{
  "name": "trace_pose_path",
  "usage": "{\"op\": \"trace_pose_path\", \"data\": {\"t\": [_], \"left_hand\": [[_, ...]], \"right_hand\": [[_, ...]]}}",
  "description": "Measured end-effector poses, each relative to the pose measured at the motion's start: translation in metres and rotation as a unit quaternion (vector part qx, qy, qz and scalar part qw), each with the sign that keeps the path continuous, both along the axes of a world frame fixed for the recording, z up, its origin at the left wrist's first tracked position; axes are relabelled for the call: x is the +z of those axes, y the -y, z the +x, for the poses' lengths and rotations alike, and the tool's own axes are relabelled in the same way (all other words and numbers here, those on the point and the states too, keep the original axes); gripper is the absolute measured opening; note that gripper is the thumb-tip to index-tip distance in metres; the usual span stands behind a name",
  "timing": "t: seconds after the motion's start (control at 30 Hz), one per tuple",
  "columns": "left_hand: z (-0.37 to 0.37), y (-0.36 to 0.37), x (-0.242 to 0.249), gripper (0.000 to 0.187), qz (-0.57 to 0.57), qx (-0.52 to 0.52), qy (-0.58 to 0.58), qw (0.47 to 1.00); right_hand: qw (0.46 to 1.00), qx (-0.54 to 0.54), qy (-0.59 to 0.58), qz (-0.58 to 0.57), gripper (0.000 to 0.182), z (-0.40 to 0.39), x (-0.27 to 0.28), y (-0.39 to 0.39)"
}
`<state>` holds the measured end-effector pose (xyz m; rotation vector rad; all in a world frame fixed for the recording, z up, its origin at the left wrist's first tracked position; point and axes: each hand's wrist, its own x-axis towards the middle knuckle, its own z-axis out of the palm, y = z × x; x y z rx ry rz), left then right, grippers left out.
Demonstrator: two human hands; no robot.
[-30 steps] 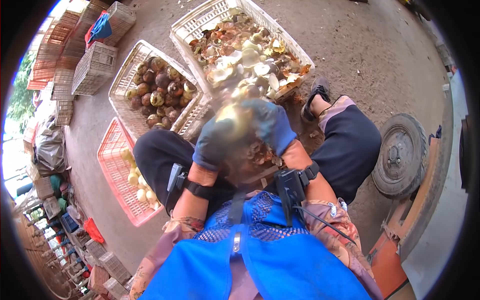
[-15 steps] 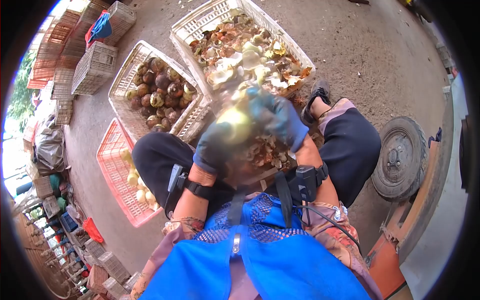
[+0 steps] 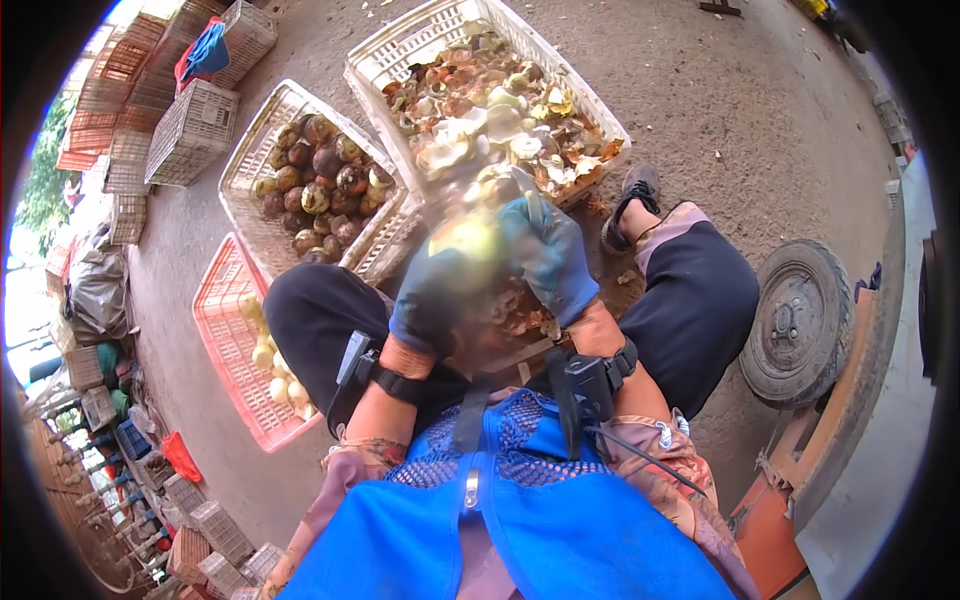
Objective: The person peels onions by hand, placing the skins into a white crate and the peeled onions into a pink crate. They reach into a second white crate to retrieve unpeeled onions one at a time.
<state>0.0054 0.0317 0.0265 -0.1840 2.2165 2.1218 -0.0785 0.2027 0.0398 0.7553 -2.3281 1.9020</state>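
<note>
My left hand, in a dark blue-grey glove, is closed around a pale yellow-green round fruit, blurred by motion. Right beside the fruit is my right hand, gloved in the same blue, with its fingers curled in; what it grips is hidden. Beyond both hands, a white crate contains pale and brown peelings. Below them, more peelings lie between my legs. To the left, a second white crate bears brown-skinned round fruits.
A pink crate with pale peeled fruits stands by my knee at left. On the right are a wheel and an orange metal frame. Stacked crates line the left side.
My right hand has shifted slightly and turned, with its wrist nearer my body. My left hand keeps hold of the fruit in almost the same place.
</note>
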Motion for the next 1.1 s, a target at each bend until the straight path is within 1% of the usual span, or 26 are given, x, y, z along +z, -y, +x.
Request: {"op": "trace_pose_path", "data": {"t": [0.07, 0.1, 0.13, 0.17, 0.2, 0.23, 0.27, 0.3, 0.33, 0.37, 0.4, 0.47, 0.53, 0.57, 0.6, 0.67, 0.7, 0.73, 0.77, 0.8, 0.87, 0.9, 0.97, 1.0, 1.07, 1.1], "left_hand": [[0.009, 0.000, -0.031, 0.059, 0.221, 0.144, 0.057, 0.963], [0.007, 0.000, -0.027, 0.059, 0.221, 0.146, 0.057, 0.963], [0.006, 0.000, -0.023, 0.060, 0.167, 0.119, 0.046, 0.978], [0.006, 0.000, -0.018, 0.060, 0.112, 0.091, 0.035, 0.989], [0.006, 0.004, -0.007, 0.060, 0.112, 0.092, 0.036, 0.989], [0.007, 0.012, 0.007, 0.059, -0.218, -0.022, -0.037, 0.975], [0.008, 0.016, 0.014, 0.058, -0.520, -0.133, -0.107, 0.837], [0.006, 0.010, 0.004, 0.058, -0.520, -0.133, -0.108, 0.837], [0.001, 0.000, -0.013, 0.058, -0.212, 0.013, -0.044, 0.976], [0.000, -0.002, -0.024, 0.057, 0.125, 0.159, 0.025, 0.979], [-0.003, 0.001, -0.013, 0.057, 0.123, 0.164, 0.024, 0.978], [-0.011, 0.005, 0.024, 0.058, -0.002, 0.075, 0.035, 0.997], [-0.017, 0.007, 0.035, 0.058, -0.002, 0.057, 0.026, 0.998], [-0.019, 0.008, 0.039, 0.058, -0.005, 0.038, 0.017, 0.999], [-0.020, 0.006, 0.044, 0.058, -0.005, 0.040, 0.016, 0.999], [-0.021, -0.001, 0.050, 0.055, 0.151, 0.086, 0.023, 0.985], [-0.019, 0.001, 0.049, 0.055, 0.152, 0.088, 0.023, 0.984], [-0.018, 0.005, 0.047, 0.053, 0.069, 0.059, 0.025, 0.996], [-0.016, 0.007, 0.046, 0.051, -0.013, 0.029, 0.026, 0.999], [-0.015, 0.008, 0.048, 0.051, -0.011, 0.031, 0.026, 0.999], [-0.015, 0.009, 0.055, 0.048, 0.090, 0.044, 0.094, 0.991], [-0.013, 0.009, 0.054, 0.048, 0.090, 0.045, 0.094, 0.990], [-0.010, 0.009, 0.050, 0.046, -0.016, 0.026, 0.087, 0.996], [-0.010, 0.008, 0.050, 0.046, -0.016, 0.026, 0.088, 0.996], [-0.011, 0.008, 0.050, 0.046, -0.048, 0.015, 0.041, 0.998], [-0.011, 0.008, 0.051, 0.046, -0.047, 0.015, 0.041, 0.998]], "right_hand": [[0.999, 0.003, -0.031, 0.033, 0.007, 0.000, 0.003, 0.002], [0.964, 0.001, 0.165, -0.210, 0.013, 0.000, 0.008, 0.005], [0.833, -0.001, 0.346, -0.431, 0.028, -0.001, 0.014, 0.007], [0.817, -0.023, 0.403, -0.411, 0.033, -0.006, 0.016, -0.003], [0.817, -0.023, 0.405, -0.411, 0.033, -0.012, 0.015, -0.008], [0.862, -0.016, 0.363, -0.352, 0.035, -0.018, 0.014, -0.012], [0.902, -0.010, 0.318, -0.291, 0.037, -0.021, 0.015, -0.013], [0.890, 0.010, 0.319, -0.325, 0.034, -0.015, 0.028, -0.009], [0.891, 0.013, 0.317, -0.324, 0.034, -0.012, 0.022, -0.010], [0.945, 0.030, 0.243, -0.216, 0.036, -0.008, 0.009, -0.008], [0.980, 0.047, 0.164, -0.104, 0.038, -0.002, 0.002, -0.007], [0.971, 0.049, 0.201, -0.120, 0.040, 0.010, 0.010, -0.003], [0.945, 0.111, 0.250, -0.179, 0.039, 0.019, 0.009, 0.004], [0.967, 0.072, 0.182, -0.162, 0.040, 0.021, 0.007, 0.011], [0.967, 0.074, 0.181, -0.161, 0.040, 0.022, 0.004, 0.011], [0.968, 0.054, 0.225, -0.094, 0.038, 0.023, 0.001, 0.008], [0.968, 0.055, 0.226, -0.093, 0.038, 0.021, 0.003, 0.005], [0.995, 0.043, 0.088, 0.010, 0.040, 0.015, 0.007, 0.000], [0.992, 0.031, -0.053, 0.114, 0.043, 0.012, 0.012, -0.004], [0.991, 0.033, -0.053, 0.116, 0.043, 0.010, 0.019, -0.007], [0.944, 0.058, -0.116, 0.305, 0.046, 0.007, 0.030, -0.009], [0.944, 0.058, -0.116, 0.305, 0.046, 0.008, 0.029, -0.008], [0.908, 0.054, -0.148, 0.388, 0.048, 0.010, 0.024, -0.002], [0.908, 0.054, -0.147, 0.389, 0.048, 0.010, 0.022, 0.000], [0.894, -0.009, -0.248, 0.374, 0.005, 0.009, 0.018, 0.003], [0.894, -0.009, -0.248, 0.374, 0.005, 0.008, 0.016, 0.002]]}}
